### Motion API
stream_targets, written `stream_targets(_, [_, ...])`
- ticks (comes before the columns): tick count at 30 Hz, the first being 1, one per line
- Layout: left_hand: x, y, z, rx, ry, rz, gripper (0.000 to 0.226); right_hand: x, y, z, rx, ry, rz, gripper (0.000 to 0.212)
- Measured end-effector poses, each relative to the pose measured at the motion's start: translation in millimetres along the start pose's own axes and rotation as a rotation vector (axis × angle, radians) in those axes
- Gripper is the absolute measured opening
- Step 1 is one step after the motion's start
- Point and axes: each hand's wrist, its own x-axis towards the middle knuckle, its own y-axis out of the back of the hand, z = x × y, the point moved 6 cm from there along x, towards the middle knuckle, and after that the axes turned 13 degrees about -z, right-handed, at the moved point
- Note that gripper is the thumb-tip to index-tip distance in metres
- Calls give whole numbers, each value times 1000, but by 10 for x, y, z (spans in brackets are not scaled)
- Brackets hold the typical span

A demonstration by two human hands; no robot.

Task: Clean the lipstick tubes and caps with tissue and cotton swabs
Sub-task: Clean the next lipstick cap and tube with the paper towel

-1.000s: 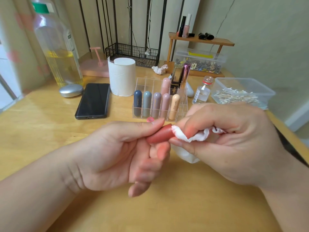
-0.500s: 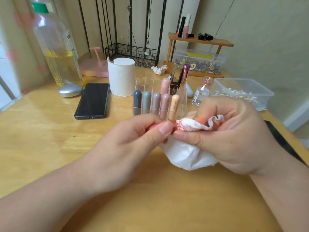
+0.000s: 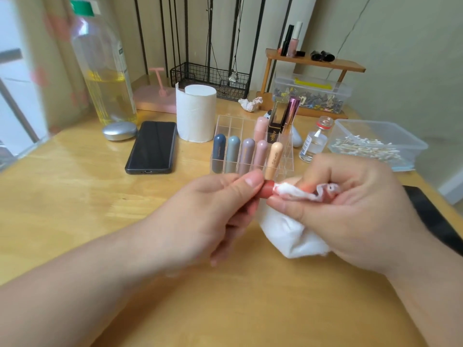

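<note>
My left hand [image 3: 213, 209] pinches a reddish-brown lipstick tube [image 3: 267, 189] between thumb and fingers; only a short end of the tube shows. My right hand [image 3: 350, 209] grips a white tissue [image 3: 290, 231], with a bunched part pressed against the tube's exposed end and the rest hanging below the hand. Behind the hands a clear acrylic organizer [image 3: 230, 123] holds several upright lipstick tubes in grey, mauve, pink and peach. A clear box of cotton swabs [image 3: 375, 144] sits at the right.
On the wooden table [image 3: 75, 209] stand a tissue roll [image 3: 196, 112], a black phone [image 3: 152, 146], a silver case [image 3: 119, 130], a large bottle of yellow liquid [image 3: 105, 71], a small glass vial [image 3: 314, 144], a crumpled tissue [image 3: 250, 103] and a wooden shelf [image 3: 315, 62].
My left hand has turned over, so its back faces up and less of the tube shows. The tissue has shifted along the tube and hangs lower below my right hand.
</note>
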Motion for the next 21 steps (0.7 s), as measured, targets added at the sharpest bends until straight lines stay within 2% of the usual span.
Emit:
stream_targets(3, [-58,72,139,465,-184,112,30,40,-31,144,379,-229,-70,30])
stream_targets(5, [-116,73,211,840,-279,156,23,28,-91,196,656,-337,-134,17])
stream_targets(7, [-128,62,216,959,-323,180,22,14,-82,208,674,-377,-129,16])
stream_targets(9, [-102,66,181,813,-322,169,21,15,14,181,425,-298,-52,17])
stream_targets(10, [-76,77,154,640,-291,148,24,8,70,127,246,-216,-2,23])
stream_targets(12, [-17,126,55,278,-165,83,48,-14,95,-24,-40,5,57,33])
stream_targets(14, [13,97,-49,2,40,-45,70,-53,26,-130,-197,203,23,30])
stream_targets(17, [-31,-5,-116,-314,247,-246,59,-72,-34,-188,-392,310,-48,22])
stream_targets(19, [-61,-45,-77,-431,257,-314,48,-71,-45,-188,-427,311,-76,20])
stream_targets(21, [-55,-48,-47,-403,201,-276,43,-72,-32,-134,-322,241,-92,22])
